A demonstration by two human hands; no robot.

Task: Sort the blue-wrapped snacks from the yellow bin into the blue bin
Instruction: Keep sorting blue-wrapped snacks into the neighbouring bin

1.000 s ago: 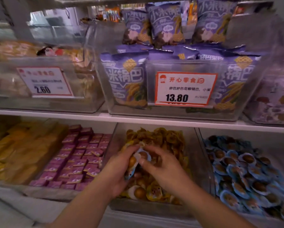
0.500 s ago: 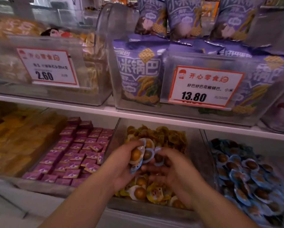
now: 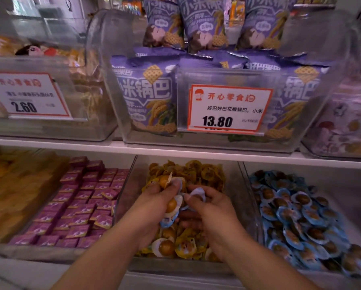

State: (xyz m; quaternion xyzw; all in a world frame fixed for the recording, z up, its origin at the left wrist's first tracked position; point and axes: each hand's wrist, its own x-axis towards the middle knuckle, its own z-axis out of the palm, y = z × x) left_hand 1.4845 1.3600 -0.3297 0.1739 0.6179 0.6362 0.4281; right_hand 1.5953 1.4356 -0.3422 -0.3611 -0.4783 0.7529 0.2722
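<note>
Both hands lifted slightly. Left hand [image 3: 154,203] grips several blue-wrapped snacks [image 3: 171,208] over the yellow bin [image 3: 131,206]; right hand [image 3: 212,212] pinches one more. Overfull left grip could spill back. Blue bin [image 3: 248,197] sits right of my right hand.

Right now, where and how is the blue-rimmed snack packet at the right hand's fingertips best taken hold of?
Pinch the flat blue-edged rim of the blue-wrapped snack packet, from above and the right, as the right hand does. The thin rim sticks up free above the yellow-wrapped snacks, while the left hand, holding other packets, blocks the left side.
</note>
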